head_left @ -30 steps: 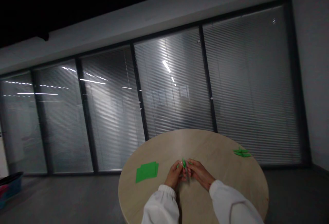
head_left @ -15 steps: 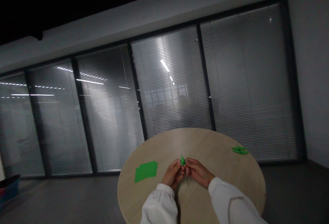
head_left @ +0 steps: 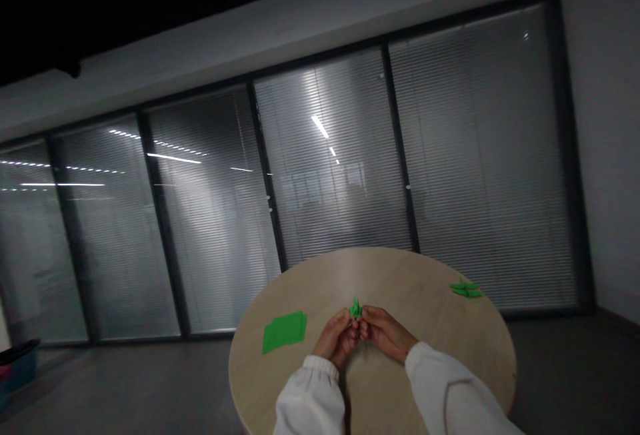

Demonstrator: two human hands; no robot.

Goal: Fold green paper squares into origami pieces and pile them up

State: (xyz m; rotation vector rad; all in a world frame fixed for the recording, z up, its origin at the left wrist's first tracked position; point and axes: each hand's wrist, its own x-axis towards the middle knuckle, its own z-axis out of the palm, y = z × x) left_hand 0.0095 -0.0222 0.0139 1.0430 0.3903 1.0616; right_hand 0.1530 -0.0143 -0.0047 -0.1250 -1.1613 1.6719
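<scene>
Green paper figure [head_left: 355,308] — pinched upright between left hand [head_left: 336,338] and right hand [head_left: 385,334], over the round table [head_left: 400,275]. Grip barely changed from a second ago. Green sheets [head_left: 284,332] off left, folded piece [head_left: 466,290] off right.

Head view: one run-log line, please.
left hand: pinches small green folded-paper figure | right hand: same | round pale wooden table: green paper squares, green folded paper

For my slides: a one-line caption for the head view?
Left hand and right hand pinch a small green paper fold above a round wooden table.
</scene>
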